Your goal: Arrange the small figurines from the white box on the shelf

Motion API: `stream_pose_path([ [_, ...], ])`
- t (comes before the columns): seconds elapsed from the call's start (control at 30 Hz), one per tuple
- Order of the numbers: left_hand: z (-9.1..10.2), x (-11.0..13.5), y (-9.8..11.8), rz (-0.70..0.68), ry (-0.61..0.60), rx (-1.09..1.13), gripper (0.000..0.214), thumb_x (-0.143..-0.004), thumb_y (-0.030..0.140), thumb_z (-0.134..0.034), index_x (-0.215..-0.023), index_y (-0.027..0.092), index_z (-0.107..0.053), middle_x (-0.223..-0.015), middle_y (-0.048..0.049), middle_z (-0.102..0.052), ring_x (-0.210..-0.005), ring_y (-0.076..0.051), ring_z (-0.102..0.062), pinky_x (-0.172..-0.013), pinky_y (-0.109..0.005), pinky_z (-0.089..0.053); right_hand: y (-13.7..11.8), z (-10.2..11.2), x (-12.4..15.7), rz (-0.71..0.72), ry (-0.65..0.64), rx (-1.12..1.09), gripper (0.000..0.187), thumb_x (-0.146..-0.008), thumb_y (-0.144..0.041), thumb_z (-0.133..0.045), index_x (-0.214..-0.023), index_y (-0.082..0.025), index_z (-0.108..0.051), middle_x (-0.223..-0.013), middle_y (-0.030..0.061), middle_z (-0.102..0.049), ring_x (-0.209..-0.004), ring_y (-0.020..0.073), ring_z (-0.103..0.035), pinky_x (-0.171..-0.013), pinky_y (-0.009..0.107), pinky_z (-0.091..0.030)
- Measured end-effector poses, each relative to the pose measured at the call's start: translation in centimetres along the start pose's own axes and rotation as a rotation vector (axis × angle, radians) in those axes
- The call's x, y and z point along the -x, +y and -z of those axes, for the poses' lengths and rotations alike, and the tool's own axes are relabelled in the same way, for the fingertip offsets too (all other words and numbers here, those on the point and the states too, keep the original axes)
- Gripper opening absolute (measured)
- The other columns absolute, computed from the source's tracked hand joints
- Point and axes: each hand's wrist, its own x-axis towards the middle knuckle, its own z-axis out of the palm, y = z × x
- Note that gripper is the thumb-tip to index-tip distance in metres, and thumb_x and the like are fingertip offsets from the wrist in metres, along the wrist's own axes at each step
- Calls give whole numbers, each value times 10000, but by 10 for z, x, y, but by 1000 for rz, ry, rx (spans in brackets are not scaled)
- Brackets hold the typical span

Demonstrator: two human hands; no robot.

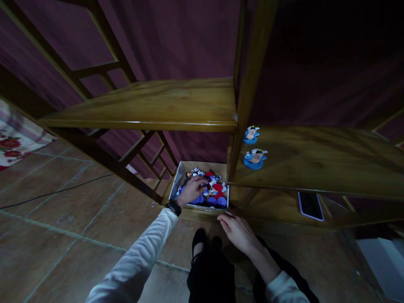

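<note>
Dark plum cloth (186,38) hangs behind a brown wooden shelf unit (176,103). Low in it, small figurines with round red and purple-blue bases (217,188) fill a white-edged cardboard box (206,166), directly beneath and at three o'clock from the left hand (191,190); I cannot tell whether its grip has closed on one. At four o'clock, outside the box, the right hand (238,232) curls loosely, palm hidden, its grip unclear. Two blue-based pig figurines (254,159) stand at two o'clock from the box.

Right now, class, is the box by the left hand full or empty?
Not empty: small figures crowd the box around the left hand; how deep, I cannot tell.
</note>
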Motion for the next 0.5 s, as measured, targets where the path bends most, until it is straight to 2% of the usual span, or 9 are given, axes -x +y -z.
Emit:
stream_pose_path([
  [0.13,-25,-10,29,40,-31,-251,335,-737,362,-625,-1038,215,-615,-1139,-81,-551,-1102,-265,-444,-961,-416,-318,-1,-2,-1,7,-3,3,279,-867,-150,-406,-1004,-280,-612,-994,9,-661,-897,166,-635,-785,259,-452],
  [0.27,-45,-10,43,117,5,-356,285,-729,315,-628,-974,169,-621,-1112,-118,-543,-1100,-302,-429,-956,-458,-287,1,-2,-1,7,-5,13,281,-872,-158,-400,-1013,-279,-610,-1002,13,-659,-907,171,-633,-794,267,-455],
  [0.37,-51,-6,46,147,34,-371,194,-780,255,-548,-929,162,-631,-1103,-130,-546,-1108,-307,-421,-965,-491,-258,3,-2,-1,8,-2,3,278,-874,-165,-398,-1009,-279,-613,-994,13,-660,-905,171,-632,-799,267,-456],
  [0.5,-48,-4,54,52,42,-399,216,-831,186,-442,-903,170,-644,-1038,-121,-594,-1072,-275,-450,-1015,-488,-206,3,-2,0,11,17,-16,275,-871,-166,-403,-1005,-282,-614,-989,12,-659,-897,167,-632,-812,272,-456],
])
